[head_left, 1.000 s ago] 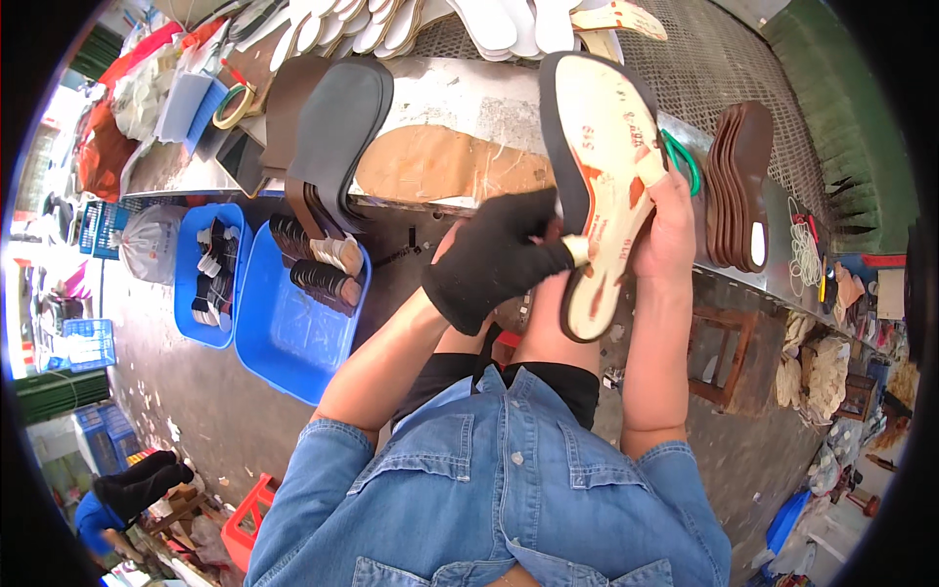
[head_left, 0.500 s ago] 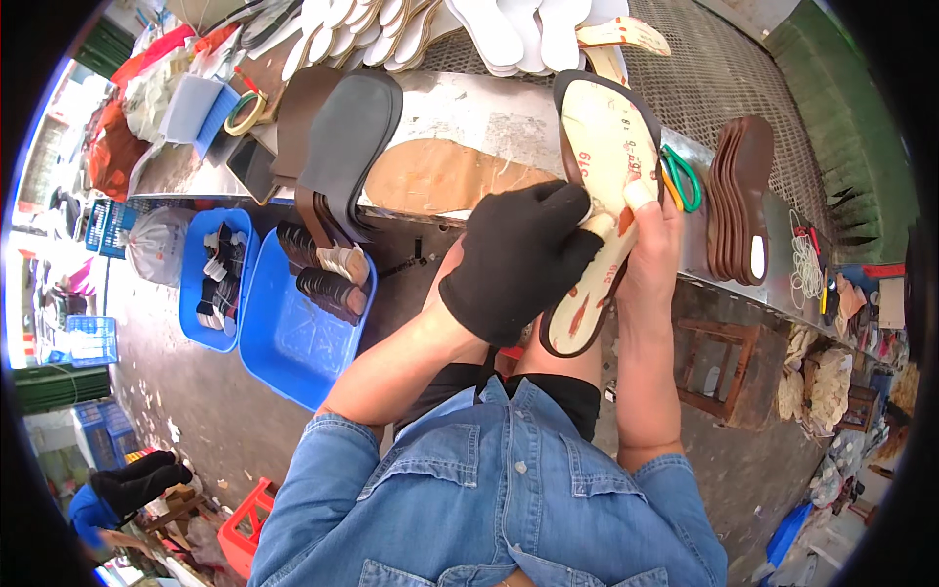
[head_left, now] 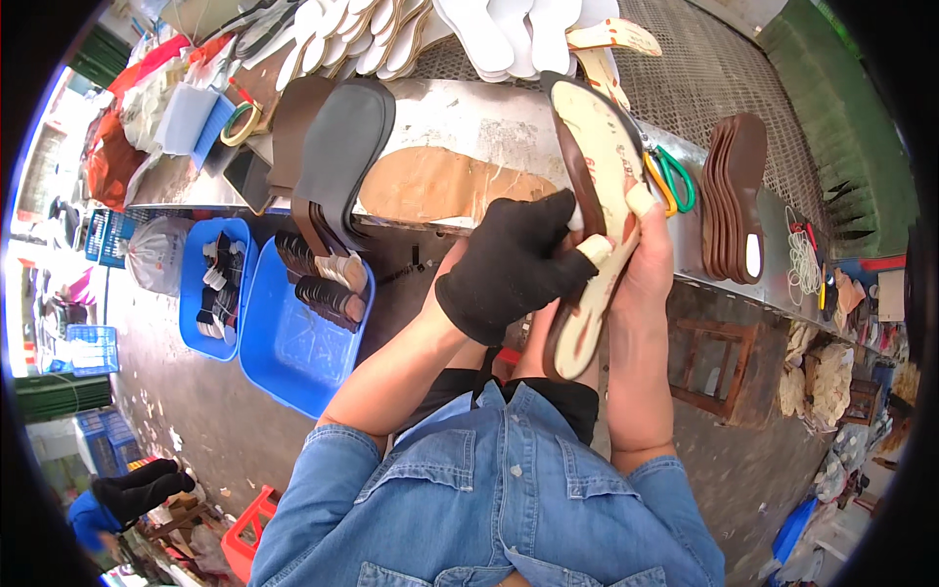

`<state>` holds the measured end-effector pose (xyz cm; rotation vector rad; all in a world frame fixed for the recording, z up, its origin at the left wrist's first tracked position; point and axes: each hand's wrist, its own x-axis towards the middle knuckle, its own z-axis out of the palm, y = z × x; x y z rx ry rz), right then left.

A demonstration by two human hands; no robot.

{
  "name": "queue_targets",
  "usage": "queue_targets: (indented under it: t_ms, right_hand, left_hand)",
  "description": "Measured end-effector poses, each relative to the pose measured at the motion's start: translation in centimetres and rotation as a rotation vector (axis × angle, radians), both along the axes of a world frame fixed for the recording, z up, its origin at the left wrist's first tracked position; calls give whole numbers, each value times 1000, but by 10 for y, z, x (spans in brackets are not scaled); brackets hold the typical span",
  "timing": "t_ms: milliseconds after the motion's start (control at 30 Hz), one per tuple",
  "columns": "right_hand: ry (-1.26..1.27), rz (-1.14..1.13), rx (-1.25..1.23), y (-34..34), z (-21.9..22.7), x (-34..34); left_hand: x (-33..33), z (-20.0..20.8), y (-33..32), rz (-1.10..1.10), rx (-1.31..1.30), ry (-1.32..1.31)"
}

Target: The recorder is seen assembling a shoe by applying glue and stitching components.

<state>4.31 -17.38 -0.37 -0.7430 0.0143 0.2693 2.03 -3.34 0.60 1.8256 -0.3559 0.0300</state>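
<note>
A cream insole (head_left: 603,147) with dark leather around its edge stands tilted, toe away from me, in front of the bench. My right hand (head_left: 648,256) is closed around its right side, thumb on the cream face. My left hand (head_left: 509,266), in a black glove with bare or wrapped fingertips, pinches the left edge near the waist of the insole. Where the left fingers press, part of the edge is hidden. Beyond my left hand a tan sole-shaped piece (head_left: 430,184) lies flat on the bench, beside a dark grey sole (head_left: 344,137) and brown pieces.
Green-handled scissors (head_left: 677,179) and a stack of brown insoles (head_left: 732,196) lie on the bench (head_left: 469,110) to the right. White insoles (head_left: 499,39) are piled at the back. Below left, a blue bin (head_left: 305,342) holds bundled straps. A wooden frame (head_left: 714,367) stands below right.
The insole has turned in my hands, so its left leather side shows more and its cream face looks narrower. Both hands keep their grip, the left one slightly shifted along the edge.
</note>
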Motion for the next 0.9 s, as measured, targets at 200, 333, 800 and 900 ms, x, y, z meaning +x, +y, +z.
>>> queue_targets:
  t_ms: [200,333,800,900]
  right_hand:
    - [-128,-197,-166,1,-12,3]
    - [-159,-193,-282,5,-10,2]
    - [-713,-643,-1185,15,-35,13]
    - [-891,-725,-1376,11,-27,17]
  left_hand:
    - [-13,-22,-8,46,-31,52]
    - [-8,-11,2,-23,-251,93]
    - [4,-47,-14,93,-284,-177]
    - [8,-50,-9,17,-259,-84]
